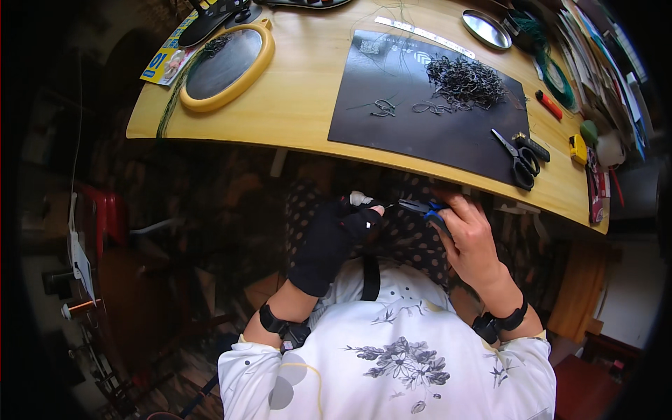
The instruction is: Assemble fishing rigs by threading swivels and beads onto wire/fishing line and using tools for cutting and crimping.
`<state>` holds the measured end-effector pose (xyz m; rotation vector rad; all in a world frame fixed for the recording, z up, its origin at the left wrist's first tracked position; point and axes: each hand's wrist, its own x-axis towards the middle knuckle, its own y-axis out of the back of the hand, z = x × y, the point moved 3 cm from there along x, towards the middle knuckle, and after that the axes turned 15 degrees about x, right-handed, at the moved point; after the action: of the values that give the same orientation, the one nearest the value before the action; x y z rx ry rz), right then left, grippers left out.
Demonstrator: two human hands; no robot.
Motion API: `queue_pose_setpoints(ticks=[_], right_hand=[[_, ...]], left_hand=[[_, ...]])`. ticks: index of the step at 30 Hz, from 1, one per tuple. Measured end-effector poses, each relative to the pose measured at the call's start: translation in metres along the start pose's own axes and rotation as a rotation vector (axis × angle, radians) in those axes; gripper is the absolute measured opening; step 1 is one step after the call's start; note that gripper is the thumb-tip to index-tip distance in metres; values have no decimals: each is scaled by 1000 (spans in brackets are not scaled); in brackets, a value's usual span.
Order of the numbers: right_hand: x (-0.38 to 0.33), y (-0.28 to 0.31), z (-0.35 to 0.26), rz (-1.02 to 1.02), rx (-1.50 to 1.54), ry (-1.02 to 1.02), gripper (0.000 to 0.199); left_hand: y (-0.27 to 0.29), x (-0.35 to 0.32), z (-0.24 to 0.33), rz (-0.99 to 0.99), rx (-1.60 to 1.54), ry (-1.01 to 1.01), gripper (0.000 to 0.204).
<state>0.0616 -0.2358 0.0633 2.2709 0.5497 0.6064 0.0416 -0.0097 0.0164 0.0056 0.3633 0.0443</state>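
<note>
Over my lap, below the table's front edge, my left hand wears a black fingerless glove, with white wrapping on one finger. Its fingertips are pinched together around something thin and tiny that I cannot make out. My right hand is bare and closed around the blue-handled pliers. Their jaws point left and almost meet the left fingertips. On the dark mat beyond lies a heap of small dark metal hooks. A few loose hooks sit left of the heap, among thin green strands.
Black scissors lie across the mat's right corner, beside a yellow tape measure and a red-orange cutter. A yellow-rimmed round mirror rests at left on the wooden table. A round metal tin stands far right.
</note>
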Motion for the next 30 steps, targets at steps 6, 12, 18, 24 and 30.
queue_pose_setpoints(ticks=[6, 12, 18, 24, 30], right_hand=[[3, -5, -1, -51, -10, 3, 27], [6, -5, -2, -93, -29, -9, 31], [10, -8, -5, -75, -31, 33, 28], [14, -12, -9, -49, -31, 84, 21], [14, -14, -9, -84, -41, 101, 26]], left_hand=[[0, 2, -1, -14, -30, -49, 14], [3, 1, -3, -23, 44, 8, 11], [3, 1, -4, -24, 25, 9, 10], [1, 3, -6, -37, 43, -53, 9], [0, -2, 1, -74, 56, -12, 11]])
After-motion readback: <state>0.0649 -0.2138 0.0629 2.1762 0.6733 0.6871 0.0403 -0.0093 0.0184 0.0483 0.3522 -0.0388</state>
